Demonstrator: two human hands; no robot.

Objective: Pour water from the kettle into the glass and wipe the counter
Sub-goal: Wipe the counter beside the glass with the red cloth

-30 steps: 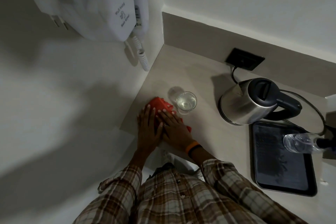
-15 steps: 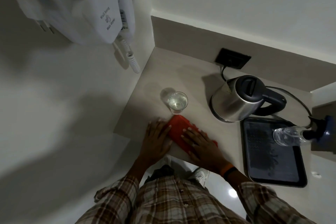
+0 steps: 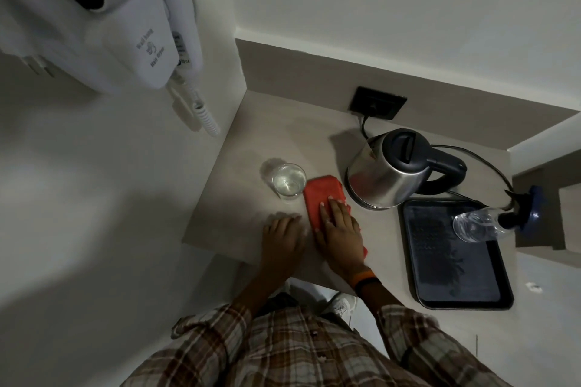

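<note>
since half a second ago the red cloth [image 3: 323, 198] has slid up the table [image 3: 283, 135] toward 12 o'clock and now lies between the glass [image 3: 288, 183] and the kettle [image 3: 390, 170], just beside both. the right hand [image 3: 341, 229] lies flat, fingers spread, pressing on the cloth's near half. the left hand [image 3: 283, 237] rests palm down on bare table at 9 o'clock of the cloth, grasping nothing. the glass holds water. a dark tray [image 3: 452, 261] lies at 3 o'clock of the hands.
</note>
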